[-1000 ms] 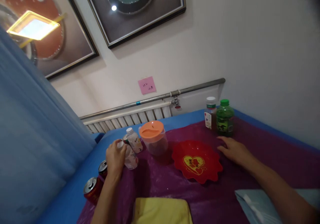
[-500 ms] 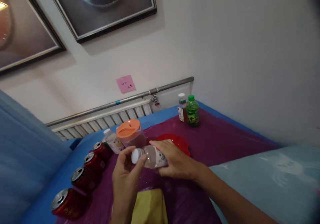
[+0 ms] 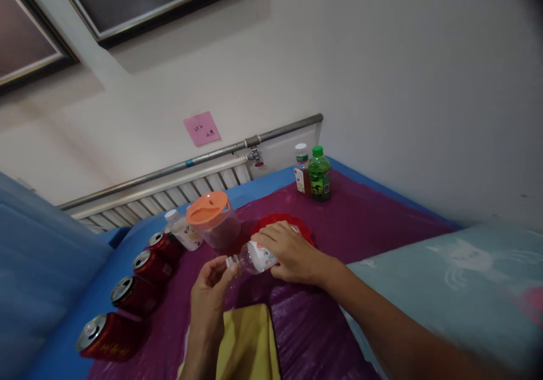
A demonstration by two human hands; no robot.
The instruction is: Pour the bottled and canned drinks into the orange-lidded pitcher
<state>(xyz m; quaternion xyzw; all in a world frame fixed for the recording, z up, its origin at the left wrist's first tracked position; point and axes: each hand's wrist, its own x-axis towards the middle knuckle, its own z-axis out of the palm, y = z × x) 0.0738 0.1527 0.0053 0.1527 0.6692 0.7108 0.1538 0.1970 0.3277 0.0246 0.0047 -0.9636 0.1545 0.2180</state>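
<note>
A blue curtain (image 3: 42,278) hangs at far left, then a slanting row of four red cans (image 3: 138,298) and a white-capped bottle (image 3: 186,234). The left hand (image 3: 207,295) pinches the white cap (image 3: 231,264) at the neck of a clear bottle (image 3: 257,257). This bottle lies tipped above the surface, neck leftward, between an orange-lidded jug (image 3: 212,216) and a yellow cloth (image 3: 248,340). The right hand (image 3: 292,253) grips its body, partly hiding a red dish (image 3: 271,220). Further right, a green bottle (image 3: 319,177) stands upright.
</note>
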